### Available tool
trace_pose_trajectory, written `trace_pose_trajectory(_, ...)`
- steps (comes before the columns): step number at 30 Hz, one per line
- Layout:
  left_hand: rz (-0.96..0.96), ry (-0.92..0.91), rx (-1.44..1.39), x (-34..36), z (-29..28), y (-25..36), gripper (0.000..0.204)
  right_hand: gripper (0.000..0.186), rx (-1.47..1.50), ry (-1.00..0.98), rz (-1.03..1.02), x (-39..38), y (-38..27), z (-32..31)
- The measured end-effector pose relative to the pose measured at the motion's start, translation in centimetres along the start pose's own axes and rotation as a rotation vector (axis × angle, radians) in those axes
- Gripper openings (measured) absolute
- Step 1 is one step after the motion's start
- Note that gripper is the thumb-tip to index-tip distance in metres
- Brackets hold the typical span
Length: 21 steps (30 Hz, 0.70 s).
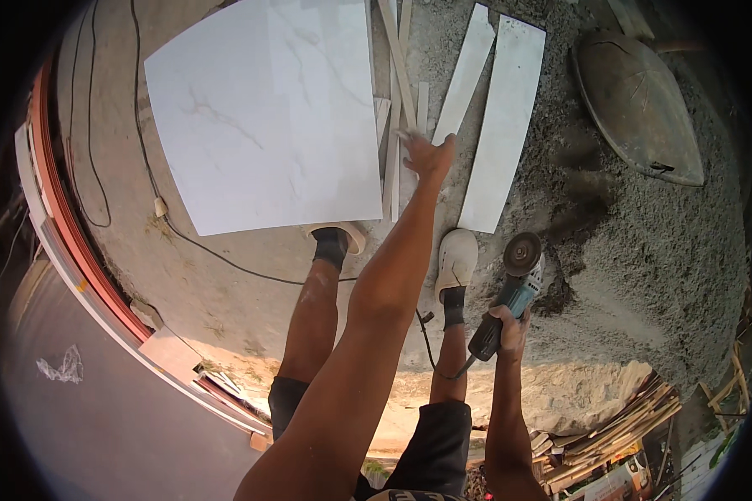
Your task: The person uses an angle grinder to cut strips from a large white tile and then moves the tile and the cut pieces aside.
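My right hand (pixel 512 327) grips an angle grinder (pixel 516 294), teal and black, its round disc (pixel 522 253) facing up. The grinder is held above the ground beside my right foot. Stretched far forward, my left hand (pixel 427 155) has its fingers apart, over the near end of a narrow white tile strip (pixel 466 75); whether it touches the strip I cannot tell. Thin cut strips (pixel 395 159) lie just left of that hand. A large white tile with grey veins (pixel 267 125) covers the ground to the left. Another wide white strip (pixel 505 125) lies to the right.
A black power cord (pixel 234 269) with a pale connector (pixel 160 206) runs over the ground to the grinder. At the far right, a shallow worn basin (pixel 639 108) lies on grey gravel (pixel 643 275). Wooden sticks (pixel 618 430) are piled at the lower right. My slippered feet stand near the tiles.
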<state>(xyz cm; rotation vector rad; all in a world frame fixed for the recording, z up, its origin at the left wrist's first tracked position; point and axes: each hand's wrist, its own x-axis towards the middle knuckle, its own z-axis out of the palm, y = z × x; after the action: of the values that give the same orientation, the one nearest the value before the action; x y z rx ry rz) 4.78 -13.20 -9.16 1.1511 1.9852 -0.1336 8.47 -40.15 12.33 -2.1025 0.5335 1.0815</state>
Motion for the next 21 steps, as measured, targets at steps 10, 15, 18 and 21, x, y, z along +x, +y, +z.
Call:
trace_pose_trajectory(10, -0.272, -0.055, -0.748, -6.1, -9.8, -17.0, 0.050, 0.027, -0.257, -0.168, -0.117, 0.8, 1.2, 0.8)
trace_pose_trajectory(15, -0.625, -0.237, -0.935, -11.7, -13.4, -19.9, 0.065, 0.031, -0.204, -0.433, -0.085, 2.7, 1.0, 7.7)
trace_pose_trajectory(18, -0.286, -0.510, -0.521, -13.1, -13.1, -16.2, 0.092, 0.031, -0.279, -0.463, -0.148, 5.0, 2.1, 11.8)
trace_pose_trajectory(21, -0.109, -0.552, -0.364, -13.2, -11.3, -13.9, 0.101, 0.030, -0.327, -0.498, -0.298, 6.0, 3.0, 15.5)
